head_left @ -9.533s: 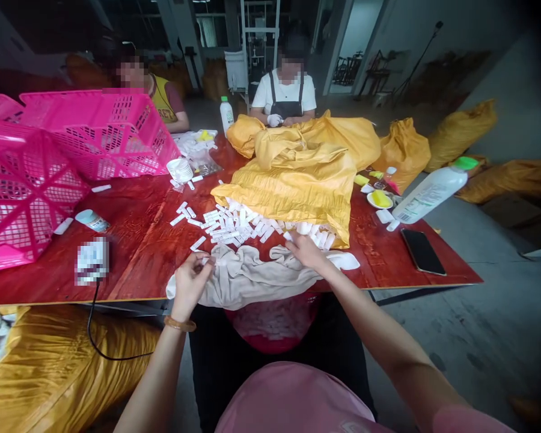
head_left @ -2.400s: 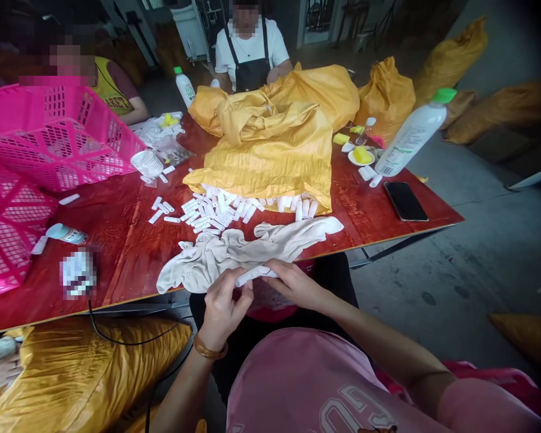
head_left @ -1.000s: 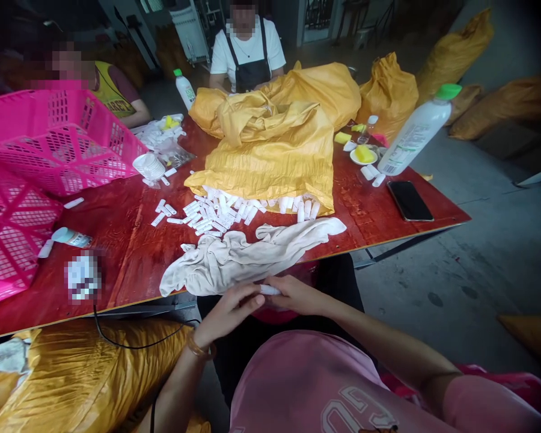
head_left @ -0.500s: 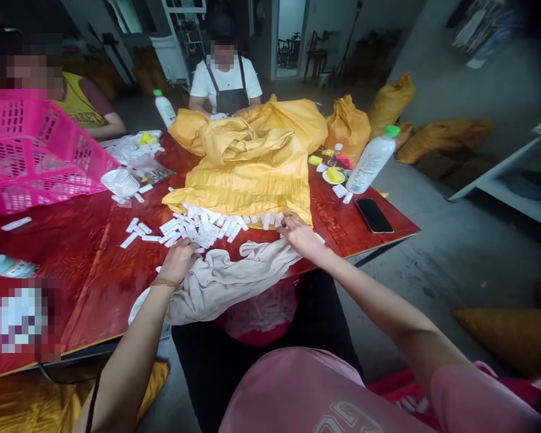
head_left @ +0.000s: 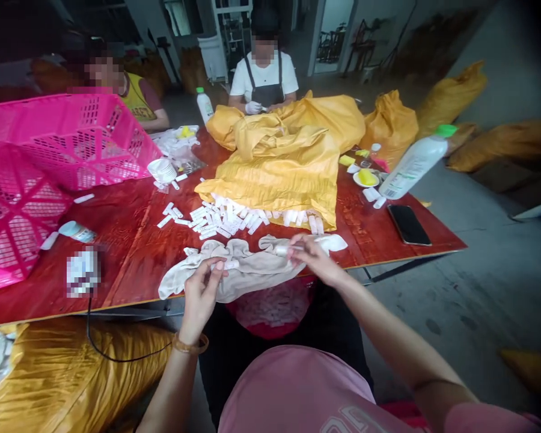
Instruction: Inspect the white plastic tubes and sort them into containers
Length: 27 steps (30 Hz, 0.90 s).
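Observation:
My left hand (head_left: 204,287) pinches a small white piece (head_left: 231,264) between thumb and fingers, above a crumpled beige cloth (head_left: 247,278) at the table's near edge. To its right, my right hand (head_left: 313,255) holds another small white piece (head_left: 281,249), which points left over the same cloth. Beyond the cloth lies a pile of white pieces (head_left: 216,219), spilling out from the mouth of a yellow woven sack (head_left: 279,174). The two hands are apart.
Pink baskets (head_left: 83,135) stand at the left. At the right are a white bottle (head_left: 415,162), a phone (head_left: 409,224) and a yellow sponge (head_left: 368,177). A pink container (head_left: 270,310) of white pieces sits below the table edge. Two people sit across.
Both hands have come back from the pile toward me, each now with a white piece. The camera view has turned left, so the surroundings appear further right.

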Each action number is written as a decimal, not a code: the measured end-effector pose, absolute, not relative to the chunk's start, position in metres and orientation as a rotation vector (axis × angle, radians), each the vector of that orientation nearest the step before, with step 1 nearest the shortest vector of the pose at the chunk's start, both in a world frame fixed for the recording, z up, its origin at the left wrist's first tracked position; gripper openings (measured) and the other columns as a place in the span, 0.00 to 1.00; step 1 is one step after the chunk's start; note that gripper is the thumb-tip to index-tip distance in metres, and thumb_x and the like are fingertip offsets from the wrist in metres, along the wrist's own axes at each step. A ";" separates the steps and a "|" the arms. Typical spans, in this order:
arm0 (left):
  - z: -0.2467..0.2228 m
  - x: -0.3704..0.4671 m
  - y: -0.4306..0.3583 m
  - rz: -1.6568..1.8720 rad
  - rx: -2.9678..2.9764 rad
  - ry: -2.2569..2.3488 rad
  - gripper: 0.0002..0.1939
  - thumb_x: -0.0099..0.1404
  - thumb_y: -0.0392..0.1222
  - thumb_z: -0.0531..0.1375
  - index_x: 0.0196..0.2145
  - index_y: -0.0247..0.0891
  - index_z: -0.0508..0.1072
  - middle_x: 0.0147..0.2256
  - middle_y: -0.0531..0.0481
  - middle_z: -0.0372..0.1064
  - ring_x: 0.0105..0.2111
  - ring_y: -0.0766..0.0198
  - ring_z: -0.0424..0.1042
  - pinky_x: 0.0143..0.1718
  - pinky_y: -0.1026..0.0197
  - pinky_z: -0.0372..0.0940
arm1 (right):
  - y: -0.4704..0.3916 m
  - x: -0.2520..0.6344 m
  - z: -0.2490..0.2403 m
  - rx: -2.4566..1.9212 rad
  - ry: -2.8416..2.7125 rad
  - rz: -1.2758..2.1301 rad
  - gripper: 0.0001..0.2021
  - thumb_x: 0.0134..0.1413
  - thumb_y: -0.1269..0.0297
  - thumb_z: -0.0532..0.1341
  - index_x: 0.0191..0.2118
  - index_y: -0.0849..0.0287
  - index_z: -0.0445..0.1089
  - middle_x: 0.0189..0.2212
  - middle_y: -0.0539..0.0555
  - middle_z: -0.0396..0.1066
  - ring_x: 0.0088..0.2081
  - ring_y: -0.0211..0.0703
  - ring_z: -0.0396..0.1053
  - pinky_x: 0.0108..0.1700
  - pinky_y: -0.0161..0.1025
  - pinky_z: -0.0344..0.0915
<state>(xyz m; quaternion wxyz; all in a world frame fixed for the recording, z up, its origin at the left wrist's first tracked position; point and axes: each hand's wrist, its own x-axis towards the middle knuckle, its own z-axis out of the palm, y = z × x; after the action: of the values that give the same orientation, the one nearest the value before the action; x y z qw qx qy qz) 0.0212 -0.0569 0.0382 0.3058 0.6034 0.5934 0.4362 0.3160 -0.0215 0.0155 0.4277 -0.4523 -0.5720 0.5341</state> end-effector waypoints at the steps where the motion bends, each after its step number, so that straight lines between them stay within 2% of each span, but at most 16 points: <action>1: 0.038 0.029 -0.062 1.160 1.590 1.539 0.17 0.70 0.52 0.56 0.47 0.38 0.75 0.30 0.50 0.73 0.31 0.62 0.72 0.33 0.63 0.65 | -0.035 0.306 0.012 -1.042 -1.282 1.533 0.18 0.58 0.53 0.63 0.49 0.56 0.63 0.32 0.49 0.67 0.30 0.38 0.65 0.34 0.37 0.64; 3: 0.040 0.045 -0.070 1.168 1.638 1.496 0.17 0.71 0.51 0.55 0.47 0.39 0.75 0.32 0.50 0.73 0.32 0.62 0.72 0.35 0.63 0.65 | -0.059 0.287 0.007 -0.921 -1.057 1.779 0.20 0.56 0.54 0.65 0.51 0.57 0.65 0.30 0.48 0.65 0.29 0.35 0.62 0.33 0.35 0.62; 5: 0.044 0.058 -0.078 1.182 1.734 1.458 0.15 0.71 0.49 0.56 0.47 0.40 0.75 0.36 0.49 0.75 0.34 0.62 0.72 0.37 0.62 0.66 | -0.074 0.277 0.008 -0.856 -0.980 1.874 0.19 0.55 0.55 0.67 0.49 0.60 0.69 0.29 0.47 0.62 0.28 0.33 0.59 0.32 0.34 0.59; 8: 0.051 0.068 -0.087 1.204 1.961 1.382 0.11 0.71 0.43 0.57 0.48 0.41 0.75 0.42 0.48 0.75 0.41 0.61 0.73 0.43 0.61 0.66 | -0.085 0.274 0.013 -0.797 -1.094 1.882 0.18 0.56 0.54 0.66 0.47 0.62 0.72 0.26 0.46 0.57 0.26 0.31 0.55 0.29 0.32 0.53; 11: 0.055 0.069 -0.093 1.234 2.199 1.305 0.12 0.71 0.37 0.57 0.50 0.41 0.73 0.42 0.47 0.74 0.42 0.61 0.72 0.45 0.60 0.66 | -0.087 0.278 0.017 -0.804 -1.264 1.844 0.18 0.60 0.52 0.63 0.47 0.62 0.71 0.24 0.44 0.55 0.24 0.30 0.51 0.26 0.31 0.48; 14: 0.057 0.065 -0.097 1.172 2.323 1.210 0.14 0.70 0.34 0.58 0.51 0.41 0.73 0.41 0.47 0.73 0.41 0.61 0.72 0.46 0.60 0.66 | -0.086 0.281 0.018 -0.840 -1.495 1.670 0.16 0.64 0.53 0.60 0.47 0.61 0.69 0.29 0.47 0.64 0.29 0.33 0.60 0.31 0.32 0.57; 16: 0.057 0.063 -0.099 1.123 2.301 1.185 0.13 0.70 0.34 0.58 0.51 0.40 0.73 0.40 0.47 0.73 0.41 0.62 0.72 0.45 0.60 0.66 | -0.087 0.280 0.018 -0.877 -1.689 1.466 0.14 0.66 0.55 0.58 0.49 0.60 0.69 0.38 0.52 0.70 0.38 0.39 0.67 0.42 0.35 0.63; 18: 0.054 0.062 -0.099 1.121 2.204 1.223 0.12 0.70 0.36 0.57 0.50 0.40 0.73 0.41 0.47 0.73 0.42 0.61 0.72 0.46 0.61 0.66 | -0.089 0.278 0.017 -0.935 -1.851 1.253 0.14 0.68 0.58 0.55 0.52 0.59 0.67 0.44 0.55 0.72 0.45 0.43 0.69 0.49 0.39 0.64; 20: 0.050 0.062 -0.097 1.096 2.050 1.283 0.11 0.71 0.39 0.56 0.49 0.39 0.74 0.42 0.47 0.74 0.42 0.61 0.73 0.45 0.61 0.66 | -0.090 0.276 0.014 -1.013 -1.963 1.045 0.14 0.69 0.59 0.53 0.53 0.59 0.66 0.46 0.57 0.71 0.46 0.45 0.70 0.49 0.41 0.65; 24: 0.038 0.071 -0.096 0.891 1.790 1.311 0.14 0.73 0.46 0.54 0.49 0.38 0.75 0.39 0.48 0.76 0.37 0.61 0.74 0.40 0.62 0.67 | -0.090 0.270 0.009 -1.113 -2.100 0.738 0.12 0.69 0.63 0.49 0.48 0.60 0.67 0.41 0.59 0.69 0.42 0.47 0.68 0.46 0.42 0.65; 27: 0.034 0.080 -0.098 0.904 1.817 1.352 0.18 0.74 0.47 0.52 0.53 0.37 0.73 0.49 0.44 0.74 0.49 0.57 0.72 0.51 0.58 0.65 | -0.089 0.267 0.007 -1.011 -2.017 0.945 0.10 0.69 0.61 0.52 0.46 0.60 0.67 0.39 0.56 0.69 0.40 0.43 0.68 0.44 0.39 0.64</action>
<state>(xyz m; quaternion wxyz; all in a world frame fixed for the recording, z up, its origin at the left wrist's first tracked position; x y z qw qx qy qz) 0.0800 -0.0976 0.0336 0.3441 0.6996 0.5206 0.3480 0.2673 -0.0894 0.0069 0.3407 -0.3887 -0.7753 0.3630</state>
